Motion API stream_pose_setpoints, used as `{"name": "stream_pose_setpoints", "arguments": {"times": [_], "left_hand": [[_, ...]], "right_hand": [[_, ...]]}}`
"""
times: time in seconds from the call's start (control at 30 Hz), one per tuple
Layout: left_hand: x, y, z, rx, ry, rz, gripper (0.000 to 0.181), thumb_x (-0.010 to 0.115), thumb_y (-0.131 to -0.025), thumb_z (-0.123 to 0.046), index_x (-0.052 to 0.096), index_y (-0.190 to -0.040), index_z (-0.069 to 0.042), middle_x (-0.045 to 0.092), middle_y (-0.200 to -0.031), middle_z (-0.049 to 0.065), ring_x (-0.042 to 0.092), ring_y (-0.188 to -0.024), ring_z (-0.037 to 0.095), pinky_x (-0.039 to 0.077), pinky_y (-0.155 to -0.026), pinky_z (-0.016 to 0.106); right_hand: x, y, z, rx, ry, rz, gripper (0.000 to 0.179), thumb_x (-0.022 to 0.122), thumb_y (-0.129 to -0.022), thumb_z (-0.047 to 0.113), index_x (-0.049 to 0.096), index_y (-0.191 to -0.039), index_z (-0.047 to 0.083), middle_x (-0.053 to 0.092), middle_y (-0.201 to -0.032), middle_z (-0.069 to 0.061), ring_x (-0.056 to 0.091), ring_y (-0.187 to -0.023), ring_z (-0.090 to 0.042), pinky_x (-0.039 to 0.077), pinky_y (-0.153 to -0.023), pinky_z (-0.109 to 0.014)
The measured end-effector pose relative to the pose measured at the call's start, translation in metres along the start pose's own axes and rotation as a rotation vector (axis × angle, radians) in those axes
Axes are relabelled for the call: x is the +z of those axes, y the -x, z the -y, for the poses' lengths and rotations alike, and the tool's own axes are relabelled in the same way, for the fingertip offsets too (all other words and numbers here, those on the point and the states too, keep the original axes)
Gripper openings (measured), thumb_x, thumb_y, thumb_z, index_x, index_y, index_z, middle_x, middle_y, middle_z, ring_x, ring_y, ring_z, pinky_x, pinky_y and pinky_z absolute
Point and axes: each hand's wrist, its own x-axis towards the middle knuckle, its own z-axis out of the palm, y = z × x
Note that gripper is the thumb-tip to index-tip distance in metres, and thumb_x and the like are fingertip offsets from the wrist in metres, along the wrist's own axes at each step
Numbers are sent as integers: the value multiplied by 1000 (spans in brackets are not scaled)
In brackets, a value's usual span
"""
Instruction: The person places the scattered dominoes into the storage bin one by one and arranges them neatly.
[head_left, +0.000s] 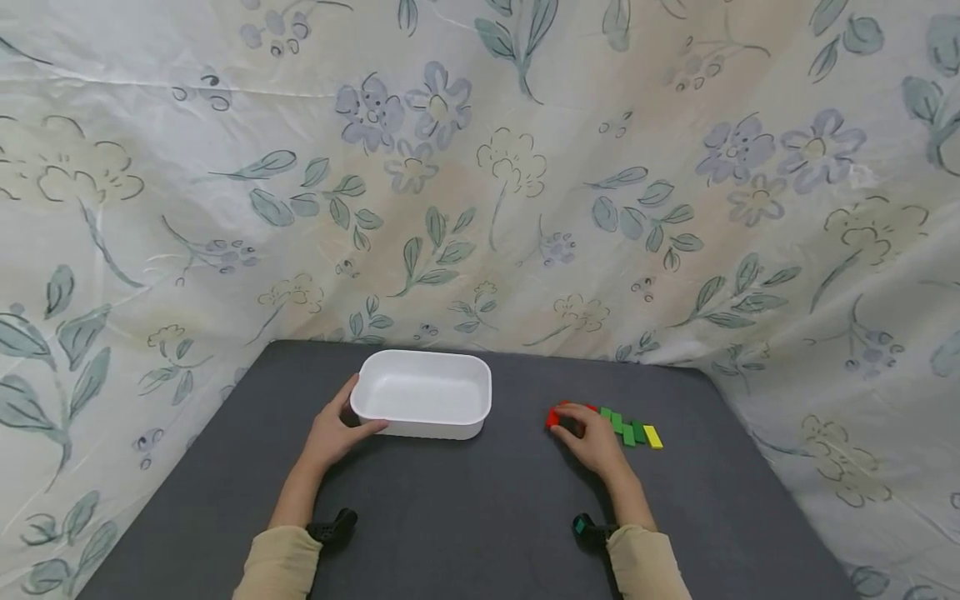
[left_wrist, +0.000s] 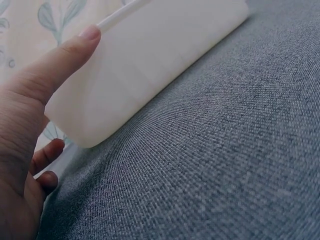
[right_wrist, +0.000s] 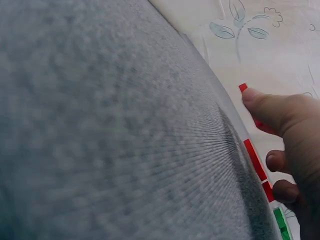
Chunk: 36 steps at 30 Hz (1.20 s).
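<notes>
My left hand [head_left: 337, 427] grips the near-left corner of a white rectangular plastic tub [head_left: 431, 429], thumb over the front rim and fingers along its left side. From the left wrist, the tub's front wall [left_wrist: 150, 60] shows with the thumb lying against its upper edge. To the right, my right hand [head_left: 596, 442] pinches a red block [head_left: 552, 418] between thumb and fingers. The right wrist view shows that block raised over the tabletop, partly hidden by the thumb. Under and beside this hand lie more red blocks [right_wrist: 256, 161], then several green blocks [head_left: 617, 423] and a yellow block [head_left: 653, 437].
A dark grey cloth-covered table [head_left: 465, 508] carries everything. Behind it and at its sides hangs a pale floral curtain [head_left: 480, 250], close to the table's back edge. Each wrist wears a black strapped device, such as the left one [head_left: 335, 527].
</notes>
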Motion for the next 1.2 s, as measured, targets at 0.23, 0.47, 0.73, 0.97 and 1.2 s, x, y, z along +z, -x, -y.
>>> {"name": "stream_pose_setpoints", "arguments": {"times": [0.23, 0.47, 0.73, 0.97, 1.2], "left_hand": [[-2, -3, -2, 4, 21, 8, 117, 92, -82, -46, 21, -171, -16, 51, -158, 24, 50, -141, 40, 26, -120, 67], [-3, -3, -3, 10, 10, 2, 117, 92, -82, -44, 22, -171, -15, 56, -151, 24, 54, -135, 39, 29, -119, 67], [-3, -1, -7, 3, 17, 14, 118, 92, -81, -45, 22, -171, -14, 53, -156, 24, 49, -142, 41, 27, -119, 69], [-3, -1, -5, -3, 17, 13, 118, 92, -81, -47, 22, -171, -15, 53, -155, 24, 47, -144, 42, 27, -120, 68], [-3, 1, -2, -11, 10, 2, 118, 92, -82, -47, 22, -171, -15, 62, -142, 23, 56, -129, 38, 33, -116, 66]], "right_hand": [[-11, -8, 9, 6, -11, 2, 37, 83, -94, 21, 77, -128, 6, 71, -134, -17, 43, -60, -6, 39, -59, -27], [-28, -19, 20, -64, 19, -81, 33, 84, -93, 16, 78, -123, 5, 74, -125, -16, 44, -56, -9, 38, -53, -26], [-36, -27, 36, -93, 54, -93, 33, 84, -93, 20, 79, -124, 8, 75, -126, -12, 42, -55, -7, 36, -53, -27], [-34, -39, 57, -95, 62, -80, 34, 84, -93, 18, 78, -124, 7, 74, -129, -13, 41, -57, -7, 36, -55, -27], [-26, -50, 72, -146, 39, -63, 34, 84, -93, 18, 78, -125, 5, 74, -130, -13, 39, -55, -6, 35, -55, -27]]}}
